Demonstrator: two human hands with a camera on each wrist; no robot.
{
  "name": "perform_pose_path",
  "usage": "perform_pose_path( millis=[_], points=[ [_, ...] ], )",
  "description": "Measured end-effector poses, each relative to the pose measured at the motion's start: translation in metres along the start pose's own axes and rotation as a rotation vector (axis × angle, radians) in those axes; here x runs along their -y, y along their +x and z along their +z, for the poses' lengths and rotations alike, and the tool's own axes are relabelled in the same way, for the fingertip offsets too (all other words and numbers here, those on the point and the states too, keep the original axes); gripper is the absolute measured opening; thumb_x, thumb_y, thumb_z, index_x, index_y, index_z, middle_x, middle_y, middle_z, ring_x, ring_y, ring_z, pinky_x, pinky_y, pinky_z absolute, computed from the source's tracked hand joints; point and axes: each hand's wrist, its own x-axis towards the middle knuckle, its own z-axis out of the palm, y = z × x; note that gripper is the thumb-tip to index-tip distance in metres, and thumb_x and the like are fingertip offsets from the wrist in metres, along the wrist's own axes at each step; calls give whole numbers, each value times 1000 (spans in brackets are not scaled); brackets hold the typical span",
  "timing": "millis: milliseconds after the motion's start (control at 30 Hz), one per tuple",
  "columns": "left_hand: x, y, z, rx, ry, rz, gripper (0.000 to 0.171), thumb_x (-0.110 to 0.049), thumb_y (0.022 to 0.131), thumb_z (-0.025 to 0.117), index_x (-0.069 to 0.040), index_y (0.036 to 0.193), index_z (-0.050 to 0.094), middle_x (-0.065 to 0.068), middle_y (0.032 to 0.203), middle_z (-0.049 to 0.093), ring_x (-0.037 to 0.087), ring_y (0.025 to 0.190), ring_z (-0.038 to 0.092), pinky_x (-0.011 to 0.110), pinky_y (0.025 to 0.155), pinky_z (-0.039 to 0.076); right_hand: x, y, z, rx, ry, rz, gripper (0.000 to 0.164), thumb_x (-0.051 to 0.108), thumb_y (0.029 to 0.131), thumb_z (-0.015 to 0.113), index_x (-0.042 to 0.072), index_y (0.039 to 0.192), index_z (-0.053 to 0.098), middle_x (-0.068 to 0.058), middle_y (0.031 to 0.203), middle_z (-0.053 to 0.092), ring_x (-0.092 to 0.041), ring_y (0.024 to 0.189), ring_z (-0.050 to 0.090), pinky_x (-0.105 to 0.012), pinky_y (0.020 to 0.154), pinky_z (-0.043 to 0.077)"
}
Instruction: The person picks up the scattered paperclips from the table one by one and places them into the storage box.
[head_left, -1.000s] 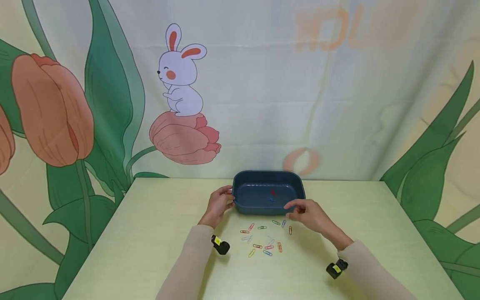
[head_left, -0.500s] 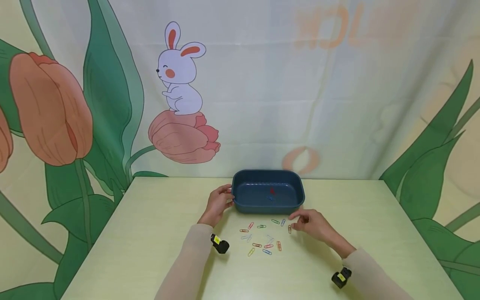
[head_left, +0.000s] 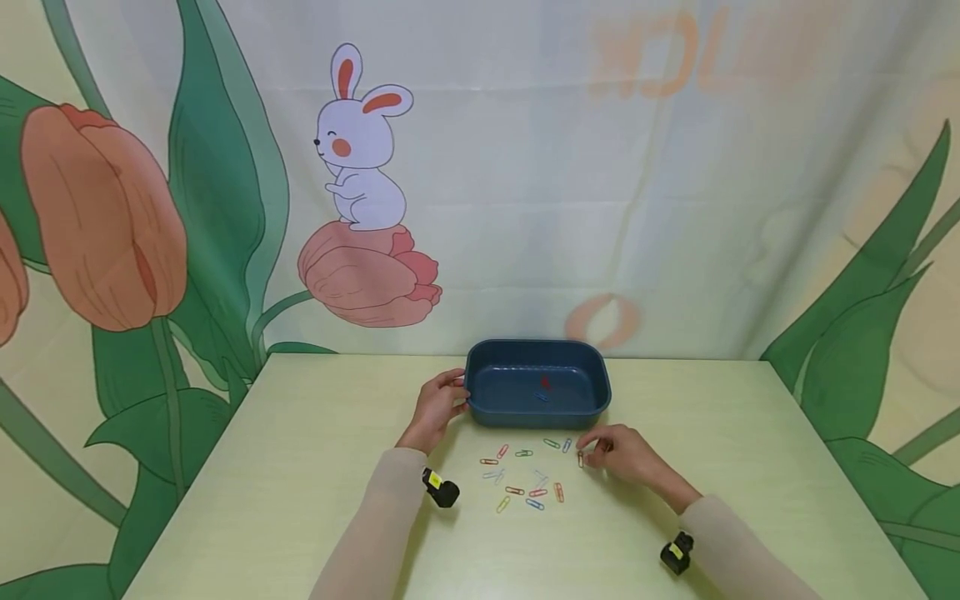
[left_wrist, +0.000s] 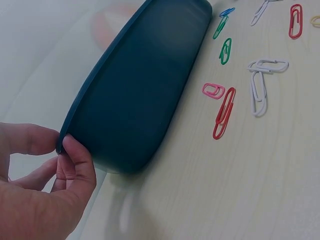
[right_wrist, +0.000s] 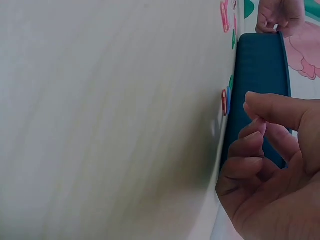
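Observation:
My left hand (head_left: 435, 410) pinches the rim of a dark blue plastic bin (head_left: 540, 418) at its left end; in the left wrist view the thumb and fingers grip the edge. Inside the bin lie a blue paper clip (head_left: 542, 397) and something small and red (head_left: 546, 383). My right hand (head_left: 625, 454) is just in front of the bin's right corner, fingers bent, thumb and index fingertips close to a red paper clip (head_left: 581, 461). The right wrist view shows that red clip (right_wrist: 224, 103) on the table, a little beyond the fingertips, with nothing between them.
Several coloured paper clips lie scattered before the bin, among them a yellow clip (head_left: 503, 505), a blue clip (head_left: 535, 505), an orange-red clip (head_left: 558, 492) and white clips (left_wrist: 258, 92). A printed curtain (head_left: 510, 208) hangs behind the pale table (head_left: 712, 417).
My right hand has moved down from the bin's front right rim to the table beside the red paper clip. The left hand stays on the bin's rim.

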Motion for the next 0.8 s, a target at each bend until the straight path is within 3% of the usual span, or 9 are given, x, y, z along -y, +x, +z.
perform_pose_path(
  millis=[233,533,800],
  points=[
    [1,1,0,8,-8,14,47,0,93,52,-2,139,51,19,125,49,16,85,54,31,78,52,-5,5,2,19,-13,-52,20,2,82,68,14,96,76,1,71,62,-10,61,47,-22,55,39],
    [-1,2,-1,6,-14,10,47,0,93,53,-4,139,52,18,126,51,18,88,55,32,80,53,-8,10,4,11,-33,-18,19,0,80,72,15,92,76,3,70,58,-12,64,48,-23,57,38],
    [2,1,-1,6,-15,21,46,0,93,53,-2,138,52,18,123,50,18,87,56,37,83,53,-8,8,6,38,-56,-58,6,4,81,74,9,82,72,5,68,57,-8,62,46,-20,56,37]
  ],
)
